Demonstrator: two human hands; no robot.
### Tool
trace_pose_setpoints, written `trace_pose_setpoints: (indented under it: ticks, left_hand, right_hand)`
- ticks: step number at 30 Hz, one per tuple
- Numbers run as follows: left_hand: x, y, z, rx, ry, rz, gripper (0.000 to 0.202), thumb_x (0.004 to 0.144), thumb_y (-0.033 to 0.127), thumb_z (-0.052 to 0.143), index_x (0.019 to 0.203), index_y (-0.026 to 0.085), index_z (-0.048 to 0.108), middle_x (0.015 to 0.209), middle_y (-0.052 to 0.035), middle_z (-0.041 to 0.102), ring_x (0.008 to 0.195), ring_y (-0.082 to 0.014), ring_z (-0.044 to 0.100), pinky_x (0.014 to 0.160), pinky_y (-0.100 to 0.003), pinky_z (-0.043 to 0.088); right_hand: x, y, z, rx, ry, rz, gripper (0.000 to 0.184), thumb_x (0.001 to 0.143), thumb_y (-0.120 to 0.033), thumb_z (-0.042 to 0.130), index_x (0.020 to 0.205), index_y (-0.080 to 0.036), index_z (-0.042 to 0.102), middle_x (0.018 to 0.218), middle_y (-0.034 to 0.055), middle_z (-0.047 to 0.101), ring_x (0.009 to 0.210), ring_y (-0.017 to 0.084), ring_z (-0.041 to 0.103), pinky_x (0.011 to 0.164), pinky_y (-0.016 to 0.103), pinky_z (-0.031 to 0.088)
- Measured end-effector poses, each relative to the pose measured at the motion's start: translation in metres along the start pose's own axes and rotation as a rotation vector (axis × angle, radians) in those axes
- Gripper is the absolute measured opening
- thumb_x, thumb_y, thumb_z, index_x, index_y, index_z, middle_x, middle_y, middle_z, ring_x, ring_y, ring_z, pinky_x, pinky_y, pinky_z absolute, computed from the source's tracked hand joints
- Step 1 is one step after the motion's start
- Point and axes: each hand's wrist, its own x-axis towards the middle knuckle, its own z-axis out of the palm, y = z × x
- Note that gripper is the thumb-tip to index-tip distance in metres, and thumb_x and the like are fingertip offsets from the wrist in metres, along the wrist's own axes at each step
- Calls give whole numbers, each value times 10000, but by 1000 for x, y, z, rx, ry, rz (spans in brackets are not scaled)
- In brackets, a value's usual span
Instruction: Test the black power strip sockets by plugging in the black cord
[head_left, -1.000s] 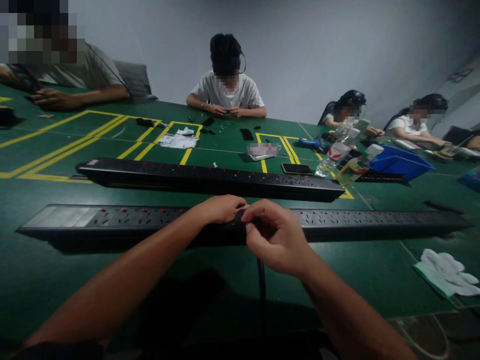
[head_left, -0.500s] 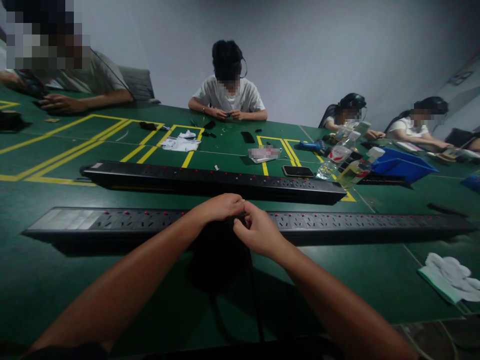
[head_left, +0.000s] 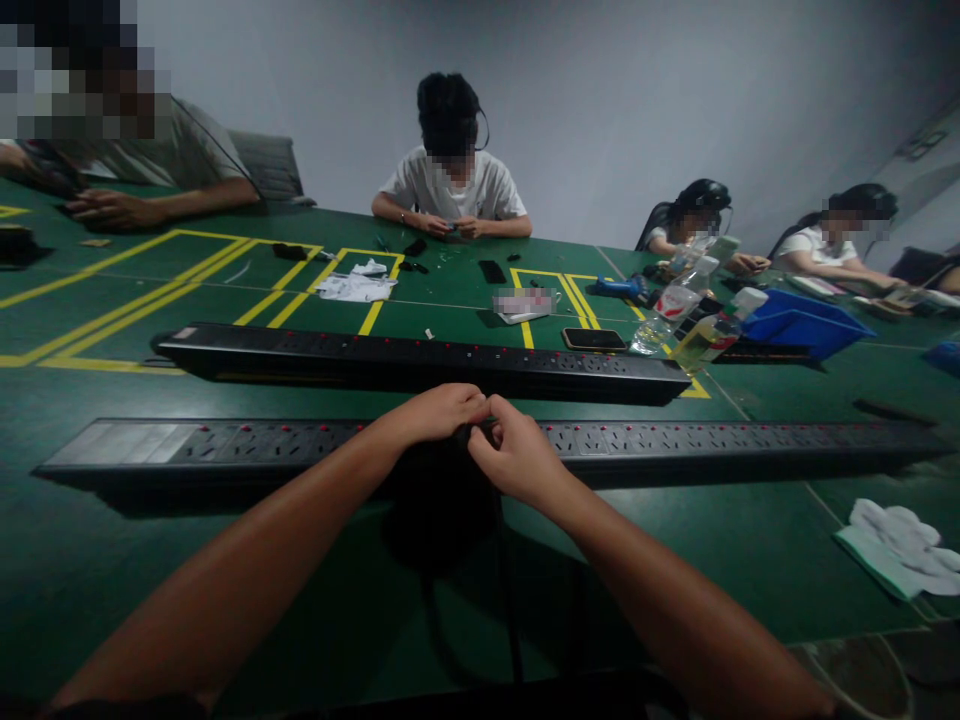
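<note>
My left hand (head_left: 448, 410) and my right hand (head_left: 511, 446) meet, fingers curled, above the middle of a long black power strip (head_left: 675, 446). This strip lies across the green table, with a row of sockets, red marks along its upper edge and a grey panel at its left end. Something small and dark shows between my fingertips; I cannot make out what it is. Below my hands a black cable (head_left: 508, 590) runs down towards me, its upper end lost in shadow. Just beyond lies a second black power strip (head_left: 420, 362), shorter in view.
A white glove (head_left: 896, 535) lies at right. Further back are a phone (head_left: 594, 341), two bottles, one a clear bottle (head_left: 670, 312), a blue bin (head_left: 810, 325), a blue tool (head_left: 619, 287) and white gloves (head_left: 356, 282). Several people sit around the table (head_left: 315, 640).
The view has shifted slightly, so the near strip's left end sits further left. My hands stay together over the strip, with only slight finger movement.
</note>
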Motion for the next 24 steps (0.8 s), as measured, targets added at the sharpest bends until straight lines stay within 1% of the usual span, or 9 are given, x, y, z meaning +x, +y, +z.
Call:
trace_pose_setpoints:
  ticks: [6, 12, 16, 21, 24]
  left_hand:
    - [-1, 1, 0, -5, -6, 10, 402, 895, 503, 399, 818, 164, 600, 835, -46, 641, 767, -182, 577, 718, -285, 443]
    - [-2, 4, 0, -3, -12, 10, 351, 897, 439, 406, 833, 160, 609, 845, -46, 651, 761, -177, 581, 694, -271, 439]
    - [-2, 6, 0, 10, -17, 11, 343, 897, 430, 408, 838, 159, 610, 856, -51, 655, 765, -180, 588, 699, -275, 438]
    - [-2, 7, 0, -11, -14, -15, 352, 880, 449, 434, 873, 159, 634, 881, -52, 682, 783, -184, 605, 714, -273, 449]
    - [-1, 10, 0, -44, 38, -31, 343, 862, 428, 442, 881, 158, 653, 887, -50, 693, 791, -189, 617, 712, -275, 458]
  right_hand:
    - [0, 3, 3, -11, 3, -6, 77, 840, -288, 495, 864, -218, 515, 571, -55, 506, 524, 126, 463, 491, 243, 246]
    - [-2, 4, 2, -8, -13, -13, 88, 848, -294, 496, 896, -223, 518, 571, -61, 493, 530, 129, 463, 499, 246, 252]
    - [-3, 4, 2, 13, -21, -15, 107, 848, -288, 501, 928, -224, 533, 582, -61, 497, 536, 127, 468, 500, 243, 259]
    - [-3, 6, 4, 121, -15, -16, 110, 851, -261, 495, 933, -211, 548, 587, -65, 484, 537, 117, 469, 511, 232, 291]
    - [-2, 9, 5, 205, -18, -3, 111, 850, -245, 490, 934, -202, 549, 566, -78, 447, 501, 105, 436, 498, 225, 286]
